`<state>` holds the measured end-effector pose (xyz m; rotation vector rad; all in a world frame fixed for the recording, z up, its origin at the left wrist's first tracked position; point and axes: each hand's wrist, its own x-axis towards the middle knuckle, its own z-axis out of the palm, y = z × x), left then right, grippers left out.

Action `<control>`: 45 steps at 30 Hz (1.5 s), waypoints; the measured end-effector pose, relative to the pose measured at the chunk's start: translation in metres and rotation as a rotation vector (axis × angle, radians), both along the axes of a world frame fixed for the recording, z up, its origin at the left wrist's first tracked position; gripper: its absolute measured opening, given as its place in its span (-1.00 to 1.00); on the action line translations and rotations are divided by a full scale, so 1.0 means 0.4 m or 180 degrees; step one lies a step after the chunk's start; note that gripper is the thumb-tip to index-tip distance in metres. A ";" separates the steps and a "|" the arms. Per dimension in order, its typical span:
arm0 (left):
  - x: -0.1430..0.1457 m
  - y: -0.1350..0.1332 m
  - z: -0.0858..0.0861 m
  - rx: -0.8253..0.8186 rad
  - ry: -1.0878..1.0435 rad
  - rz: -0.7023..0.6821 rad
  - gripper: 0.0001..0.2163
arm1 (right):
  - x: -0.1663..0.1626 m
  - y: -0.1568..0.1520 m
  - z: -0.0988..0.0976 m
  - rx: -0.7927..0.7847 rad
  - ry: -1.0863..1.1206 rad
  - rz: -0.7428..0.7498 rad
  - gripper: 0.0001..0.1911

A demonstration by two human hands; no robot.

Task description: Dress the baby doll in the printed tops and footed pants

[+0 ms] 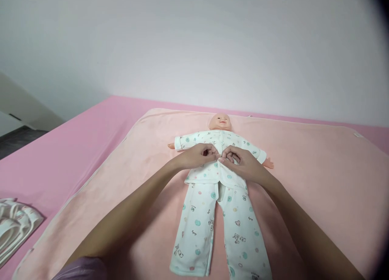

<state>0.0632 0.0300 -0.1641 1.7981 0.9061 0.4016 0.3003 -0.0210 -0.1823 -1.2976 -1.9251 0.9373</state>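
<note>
Printed trousers (212,227) at six o'clock already cover our doll (220,122); our left hand (199,155) and right hand (241,163) pinch the jacket front (209,172) mid-chest, upper fastenings seemingly closed, lower ones left.

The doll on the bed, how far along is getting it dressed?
Done: the doll lies on the peach blanket with printed trousers on and both arms through the top's sleeves. In hand: the left hand and right hand pinch the top's front at mid-chest. Left: whether lower fastenings are closed cannot be seen.
</note>
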 end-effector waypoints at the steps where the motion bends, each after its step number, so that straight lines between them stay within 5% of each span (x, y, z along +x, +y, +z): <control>1: -0.001 0.000 0.001 0.0022 -0.0003 -0.0020 -0.69 | -0.001 -0.001 -0.001 0.0012 -0.0003 -0.0022 -0.65; 24: 0.006 -0.003 -0.011 0.0348 -0.0196 0.0023 -0.68 | -0.003 0.007 0.006 0.0143 0.0071 -0.0032 -0.56; 30: 0.002 -0.006 -0.003 0.0594 -0.0179 -0.0024 -0.67 | 0.008 0.023 -0.020 0.0286 0.0027 -0.0727 -0.47; 39: 0.046 0.086 -0.014 0.0660 0.0008 0.0701 -0.70 | -0.008 0.087 0.048 -0.0276 -0.0286 -0.0726 -0.52; 45: 0.056 0.113 -0.026 0.0590 0.0047 0.0643 -0.78 | -0.006 0.134 0.012 -0.0271 -0.0156 -0.0672 -0.55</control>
